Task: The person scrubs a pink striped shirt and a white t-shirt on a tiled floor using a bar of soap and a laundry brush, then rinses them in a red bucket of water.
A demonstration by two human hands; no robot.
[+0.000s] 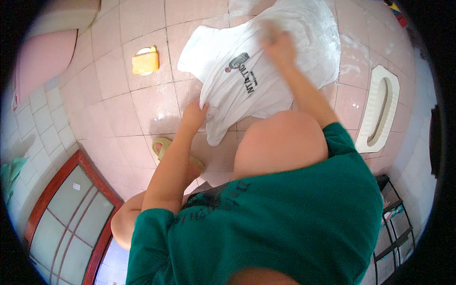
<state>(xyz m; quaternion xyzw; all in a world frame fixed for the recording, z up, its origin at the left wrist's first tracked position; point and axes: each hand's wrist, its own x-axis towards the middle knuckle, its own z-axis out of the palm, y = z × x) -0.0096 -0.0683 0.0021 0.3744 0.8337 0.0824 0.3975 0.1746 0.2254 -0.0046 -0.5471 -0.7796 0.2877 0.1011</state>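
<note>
A wet white T-shirt (pixel 228 89) with dark printing on its front lies spread and wrinkled on pink floor tiles (pixel 149 114). My left hand (pixel 195 115) pinches the near left edge of the fabric between thumb and fingers. Over the upper middle of the shirt is my right hand (pixel 281 48), its fingers smeared by motion. Something may be in or under those fingers, but the blur hides it. The shirt's far part (pixel 313 39) is bunched in swirling folds at the right.
Left of the shirt, a yellow block (pixel 145 62) rests on a white round piece. A squat toilet (pixel 379 110) is set in the floor at right, with suds (pixel 351 67) beyond it. A red-framed glass door (pixel 71 221) and a black rack (pixel 393 221) flank me.
</note>
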